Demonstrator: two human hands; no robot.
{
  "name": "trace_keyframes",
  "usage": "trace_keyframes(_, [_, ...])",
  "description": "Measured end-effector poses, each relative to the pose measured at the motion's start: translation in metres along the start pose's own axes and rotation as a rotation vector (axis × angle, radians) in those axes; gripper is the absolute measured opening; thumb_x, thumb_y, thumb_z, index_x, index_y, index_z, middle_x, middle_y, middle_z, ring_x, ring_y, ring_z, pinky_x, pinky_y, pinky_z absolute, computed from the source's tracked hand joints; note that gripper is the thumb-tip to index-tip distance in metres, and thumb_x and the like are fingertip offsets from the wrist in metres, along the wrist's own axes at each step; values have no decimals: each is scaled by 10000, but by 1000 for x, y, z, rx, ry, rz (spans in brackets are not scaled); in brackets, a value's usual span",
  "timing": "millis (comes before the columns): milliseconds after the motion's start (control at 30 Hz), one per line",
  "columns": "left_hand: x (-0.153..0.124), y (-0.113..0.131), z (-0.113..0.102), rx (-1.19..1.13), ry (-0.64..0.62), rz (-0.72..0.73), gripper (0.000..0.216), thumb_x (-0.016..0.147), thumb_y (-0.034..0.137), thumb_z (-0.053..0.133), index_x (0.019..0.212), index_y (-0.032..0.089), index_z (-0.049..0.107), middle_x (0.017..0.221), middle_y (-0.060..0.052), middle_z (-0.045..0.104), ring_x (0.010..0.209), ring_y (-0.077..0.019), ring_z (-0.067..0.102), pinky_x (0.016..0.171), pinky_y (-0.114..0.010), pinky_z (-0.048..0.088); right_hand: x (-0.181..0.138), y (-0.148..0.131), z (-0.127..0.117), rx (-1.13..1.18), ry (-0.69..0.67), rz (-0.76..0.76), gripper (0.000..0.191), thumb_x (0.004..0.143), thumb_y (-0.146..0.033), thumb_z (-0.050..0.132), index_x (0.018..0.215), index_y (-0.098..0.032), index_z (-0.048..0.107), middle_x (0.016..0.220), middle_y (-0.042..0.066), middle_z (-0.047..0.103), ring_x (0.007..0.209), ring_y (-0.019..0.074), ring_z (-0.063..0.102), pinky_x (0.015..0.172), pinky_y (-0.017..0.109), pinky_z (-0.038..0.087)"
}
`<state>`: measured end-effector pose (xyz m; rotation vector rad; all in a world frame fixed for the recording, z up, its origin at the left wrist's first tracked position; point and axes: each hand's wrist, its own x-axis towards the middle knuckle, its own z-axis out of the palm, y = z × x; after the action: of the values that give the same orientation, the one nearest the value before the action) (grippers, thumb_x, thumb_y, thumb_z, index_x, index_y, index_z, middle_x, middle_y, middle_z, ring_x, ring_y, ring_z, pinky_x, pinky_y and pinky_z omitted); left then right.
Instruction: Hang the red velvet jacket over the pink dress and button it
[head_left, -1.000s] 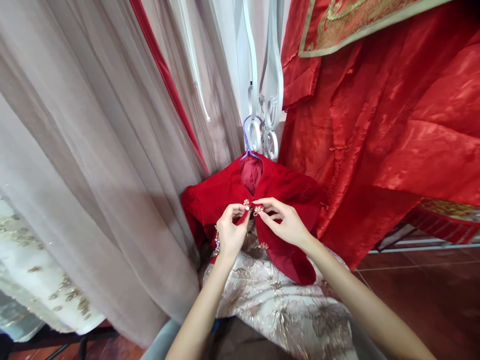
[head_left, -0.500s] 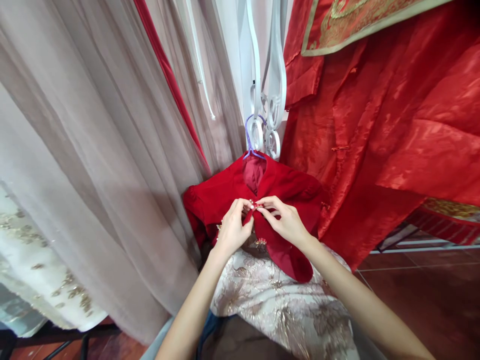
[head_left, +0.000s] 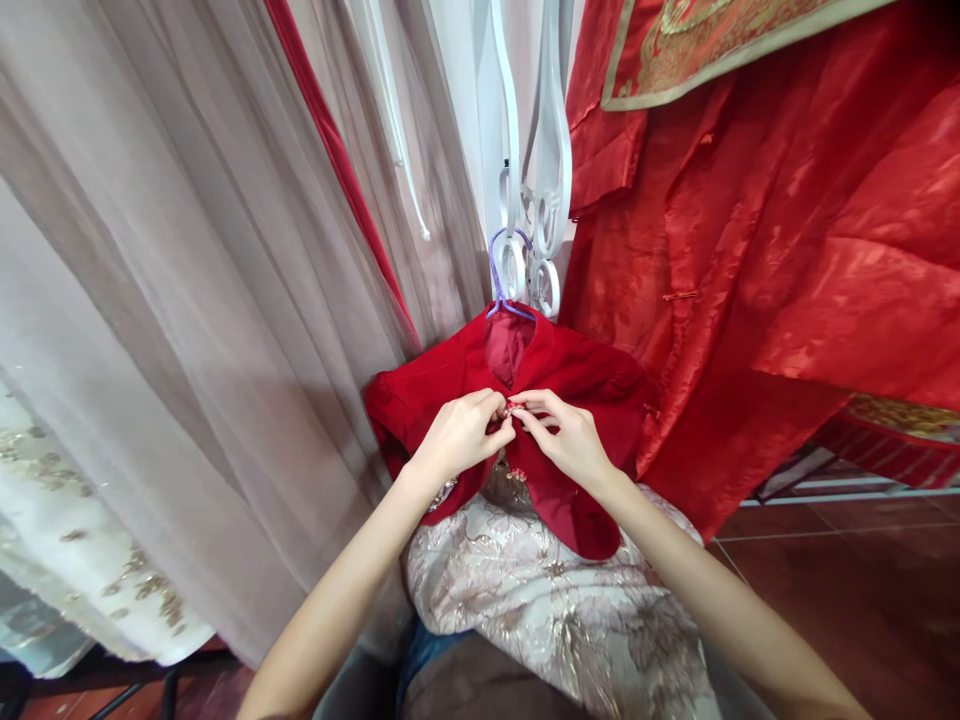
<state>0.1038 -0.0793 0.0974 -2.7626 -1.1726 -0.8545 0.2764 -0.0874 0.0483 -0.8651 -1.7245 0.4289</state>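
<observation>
A short red velvet jacket [head_left: 450, 365] hangs on a purple hanger [head_left: 496, 270], its front edges meeting below the collar opening. At that meeting point my left hand [head_left: 469, 432] pinches the jacket's front edge by the upper fastening, its fingertips partly hidden. My right hand [head_left: 566, 435] pinches a small red beaded frog button [head_left: 514, 405] from the other side, and the fingertips of both hands nearly touch. Lower on the front sits a second beaded fastening [head_left: 516, 475]. Beneath the jacket, pale floral brocade fabric [head_left: 555, 580] spreads out.
White scrolled metalwork [head_left: 551, 210] holds the hanger. Greyish-pink sheer drapery [head_left: 225, 300] fills the left side, with a white gold-trimmed garment [head_left: 97, 540] at lower left. Large red satin garments [head_left: 750, 250] hang on the right above the tiled floor [head_left: 847, 580].
My left hand has rolled over and its forearm has swung out to the left. The jacket's left front panel now hangs lower. My right hand has barely moved.
</observation>
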Motion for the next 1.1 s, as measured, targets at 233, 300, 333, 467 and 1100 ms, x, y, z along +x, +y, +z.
trace_keyframes(233, [-2, -3, 5, 130, -33, 44, 121, 839, 180, 522, 841, 161, 641, 703, -23, 611, 563, -135, 564, 527, -231, 378, 1, 4, 3, -18, 14, -7, 177, 894, -272, 533, 1044, -243, 623, 1017, 22, 705, 896, 174, 687, 737, 303, 622])
trace_keyframes(300, [-2, -6, 7, 131, -43, 58, 143, 844, 173, 512, 862, 160, 653, 714, -34, 627, 574, -142, 587, 537, -230, 396, 1, 5, 3, -26, -2, -11, 182, 897, -279, 526, 1046, -245, 625, 1022, 23, 704, 896, 175, 685, 750, 314, 622])
trace_keyframes(333, [-2, -6, 8, 124, -47, 63, 151, 845, 167, 506, 861, 161, 657, 721, -39, 633, 582, -144, 598, 547, -230, 408, 1, 6, 3, -30, -7, -9, 183, 900, -284, 523, 1045, -247, 627, 1023, 24, 704, 891, 175, 685, 754, 321, 622])
trace_keyframes(467, [0, -8, 7, 139, -91, 63, 187, 859, 154, 476, 804, 158, 654, 719, -55, 640, 593, -153, 615, 571, -235, 432, 1, 7, 2, -34, -17, -9, 178, 902, -293, 519, 1031, -252, 634, 1012, 20, 706, 876, 171, 683, 765, 324, 619])
trace_keyframes(1100, [1, -4, 9, 6, -71, -8, 158, 829, 182, 502, 740, 179, 633, 723, -55, 671, 610, -168, 627, 589, -258, 462, -5, 5, 1, 66, -24, 95, 244, 879, -343, 547, 1100, -244, 574, 1055, 57, 679, 916, 181, 674, 784, 344, 597])
